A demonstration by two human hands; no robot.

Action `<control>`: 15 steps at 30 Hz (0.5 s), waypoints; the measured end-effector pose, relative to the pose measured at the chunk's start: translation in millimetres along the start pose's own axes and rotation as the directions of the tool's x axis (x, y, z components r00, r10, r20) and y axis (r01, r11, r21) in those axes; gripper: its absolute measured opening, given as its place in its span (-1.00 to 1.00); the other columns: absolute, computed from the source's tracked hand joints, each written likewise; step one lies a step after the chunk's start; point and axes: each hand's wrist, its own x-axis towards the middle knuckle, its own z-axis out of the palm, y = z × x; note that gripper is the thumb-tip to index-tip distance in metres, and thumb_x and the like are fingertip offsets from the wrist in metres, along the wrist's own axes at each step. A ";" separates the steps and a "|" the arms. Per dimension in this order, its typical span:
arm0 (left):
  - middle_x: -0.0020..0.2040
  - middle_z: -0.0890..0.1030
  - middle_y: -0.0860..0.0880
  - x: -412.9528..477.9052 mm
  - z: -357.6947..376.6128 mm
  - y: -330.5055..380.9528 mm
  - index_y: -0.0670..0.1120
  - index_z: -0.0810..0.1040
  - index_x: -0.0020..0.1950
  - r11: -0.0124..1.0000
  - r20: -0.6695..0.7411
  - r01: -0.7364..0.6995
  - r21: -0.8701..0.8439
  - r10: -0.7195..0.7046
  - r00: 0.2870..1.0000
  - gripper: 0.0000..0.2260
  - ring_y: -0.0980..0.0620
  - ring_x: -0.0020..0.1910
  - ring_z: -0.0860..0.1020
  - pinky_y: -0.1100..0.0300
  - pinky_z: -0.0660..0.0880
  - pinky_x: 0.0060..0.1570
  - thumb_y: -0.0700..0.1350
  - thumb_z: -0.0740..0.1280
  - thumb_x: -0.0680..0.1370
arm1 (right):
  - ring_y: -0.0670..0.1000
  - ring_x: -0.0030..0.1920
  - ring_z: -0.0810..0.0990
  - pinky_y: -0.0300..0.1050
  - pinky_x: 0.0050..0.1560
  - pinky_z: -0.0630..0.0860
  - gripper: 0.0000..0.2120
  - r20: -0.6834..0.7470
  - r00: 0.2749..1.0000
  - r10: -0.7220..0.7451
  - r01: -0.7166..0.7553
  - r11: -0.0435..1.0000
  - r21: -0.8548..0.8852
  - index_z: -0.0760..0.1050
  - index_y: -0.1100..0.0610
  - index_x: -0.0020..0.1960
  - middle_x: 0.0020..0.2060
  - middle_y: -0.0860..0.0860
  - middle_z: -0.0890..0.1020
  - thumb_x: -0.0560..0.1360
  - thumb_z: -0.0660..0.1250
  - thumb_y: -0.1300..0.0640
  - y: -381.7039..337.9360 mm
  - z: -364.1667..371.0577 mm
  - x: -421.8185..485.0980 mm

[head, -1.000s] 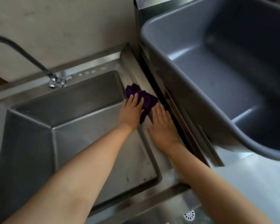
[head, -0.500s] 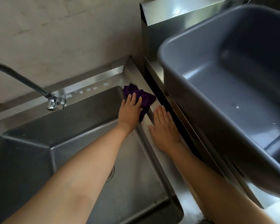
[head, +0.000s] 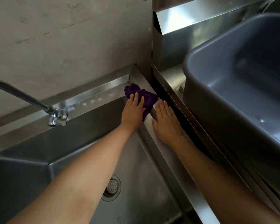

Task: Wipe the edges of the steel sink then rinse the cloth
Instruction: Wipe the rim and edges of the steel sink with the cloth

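**Flat palm, cloth into the far corner**

My left hand (head: 133, 109) lies flat with straight fingers on the purple cloth (head: 145, 96), pressing it rather than clutching it. The cloth is bunched under and just beyond those fingertips, on the steel sink (head: 184, 188) rim at its far right corner. Just beside it, my right hand (head: 166, 120) rests flat on the same rim, grasping nothing and touching the cloth's near edge.

To wipe well I judge I should press evenly through the palm so the bunched cloth spreads, work it into the corner seam ahead of the fingers, then drag along the back rim towards the faucet (head: 55, 116), well off to the left. The grey tub (head: 233, 88) crowds the right side, so I would stay low.
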 end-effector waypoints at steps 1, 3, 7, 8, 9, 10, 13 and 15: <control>0.55 -0.03 -0.22 2.0 1.1 -1.2 -0.16 -0.04 0.53 1.000 0.008 -0.014 0.023 0.014 1.000 -0.53 -0.19 0.52 -0.09 0.01 -0.07 0.50 -0.04 -0.05 0.66 | 0.08 0.53 -0.15 -0.04 0.50 -0.16 -0.40 -0.011 1.000 0.003 -0.003 1.000 -0.002 -0.19 0.21 0.50 0.53 0.15 -0.08 0.60 -0.03 -0.02 -0.3 0.9 1.7; 0.55 -0.04 -0.23 3.9 2.3 -2.6 -0.17 -0.04 0.53 1.000 -0.004 -0.019 0.009 0.019 1.000 -0.53 -0.20 0.52 -0.09 0.01 -0.08 0.50 -0.04 -0.04 0.66 | 0.08 0.53 -0.14 -0.03 0.51 -0.13 -0.39 -0.016 1.000 0.007 -0.007 1.000 -0.004 -0.20 0.20 0.50 0.53 0.15 -0.08 0.60 -0.02 -0.02 -0.9 1.7 2.3; 0.55 -0.03 -0.22 4.4 1.2 -3.1 -0.16 -0.01 0.52 0.999 -0.024 -0.011 -0.036 0.011 1.000 -0.53 -0.19 0.52 -0.09 0.03 -0.07 0.48 -0.04 -0.02 0.66 | 0.07 0.53 -0.13 -0.05 0.48 -0.16 -0.37 -0.020 1.000 0.010 -0.010 1.000 -0.016 -0.20 0.18 0.50 0.53 0.14 -0.06 0.59 0.01 -0.04 -1.0 2.3 1.9; 0.55 -0.03 -0.21 5.1 1.2 -3.9 -0.15 -0.01 0.52 0.999 -0.026 -0.011 -0.044 0.010 1.000 -0.53 -0.19 0.52 -0.09 0.03 -0.06 0.47 -0.03 -0.02 0.66 | 0.07 0.52 -0.13 -0.06 0.47 -0.17 -0.37 -0.020 1.000 0.010 -0.011 1.000 -0.020 -0.20 0.18 0.50 0.53 0.14 -0.06 0.59 0.01 -0.04 -1.4 2.1 2.0; 0.55 -0.04 -0.21 6.3 1.5 -5.3 -0.15 -0.01 0.52 0.999 -0.024 -0.009 -0.050 0.008 1.000 -0.53 -0.18 0.52 -0.09 0.04 -0.06 0.47 -0.03 -0.01 0.66 | 0.07 0.53 -0.13 -0.06 0.47 -0.17 -0.37 -0.020 1.000 0.010 -0.010 1.000 -0.022 -0.19 0.18 0.50 0.53 0.14 -0.05 0.59 0.01 -0.05 -1.9 2.3 2.3; 0.55 -0.04 -0.21 7.7 2.0 -6.0 -0.15 -0.01 0.52 0.999 -0.022 -0.008 -0.051 0.007 1.000 -0.53 -0.18 0.52 -0.09 0.04 -0.06 0.47 -0.03 -0.01 0.66 | 0.07 0.53 -0.12 -0.06 0.47 -0.18 -0.37 -0.017 1.000 0.011 -0.012 1.000 -0.026 -0.18 0.19 0.50 0.53 0.14 -0.05 0.59 0.01 -0.05 -1.9 2.7 2.7; 0.55 -0.03 -0.20 12.7 0.7 -10.2 -0.15 0.00 0.52 0.999 -0.036 0.000 -0.042 -0.001 0.999 -0.53 -0.18 0.53 -0.08 0.04 -0.06 0.48 -0.03 -0.01 0.65 | 0.07 0.53 -0.13 -0.07 0.45 -0.20 -0.38 -0.009 0.999 0.032 -0.033 0.998 -0.045 -0.15 0.19 0.51 0.53 0.15 -0.04 0.59 0.00 -0.06 -3.3 3.7 5.5; 0.55 -0.02 -0.21 19.8 0.7 -15.1 -0.15 0.00 0.52 0.999 -0.046 0.006 -0.038 -0.008 0.999 -0.53 -0.18 0.53 -0.07 0.03 -0.07 0.48 -0.02 -0.02 0.65 | 0.07 0.52 -0.13 -0.08 0.43 -0.22 -0.39 -0.009 0.999 0.039 -0.039 0.998 -0.040 -0.15 0.18 0.51 0.53 0.15 -0.06 0.59 -0.01 -0.07 -4.6 3.9 11.7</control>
